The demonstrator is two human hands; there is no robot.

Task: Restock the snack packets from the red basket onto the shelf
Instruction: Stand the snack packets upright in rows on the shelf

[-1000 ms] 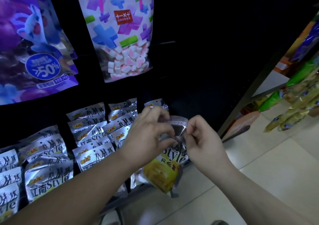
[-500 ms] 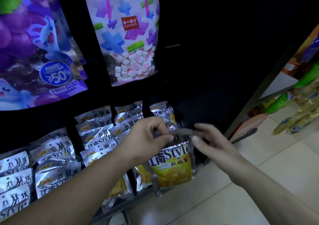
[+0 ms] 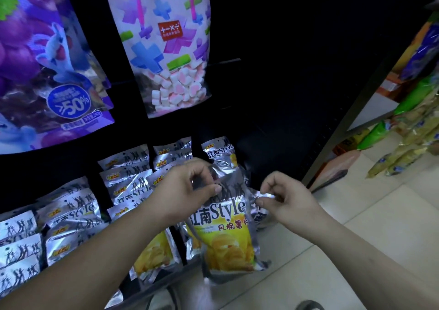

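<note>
Two hands show in the head view. My left hand (image 3: 190, 188) pinches the top of one packet (image 3: 225, 233), held at the shelf (image 3: 285, 96), lower right column. My right hand (image 3: 287, 200), fingers straight half a second ago, now pinches a second packet (image 3: 260, 214) just beside. I judge pegging unfinished.

— What is hung in the upper row?
— A purple bag (image 3: 35, 60) marked ">50%" is hung at the left; a marshmallow bag (image 3: 166, 55) patterned with crosses is hung beside it.
— And at the right?
— Green packets (image 3: 413, 98) and yellow packets (image 3: 403, 154) are piled on a neighbouring rack (image 3: 373, 112), above a pale tiled floor (image 3: 356, 219).
</note>
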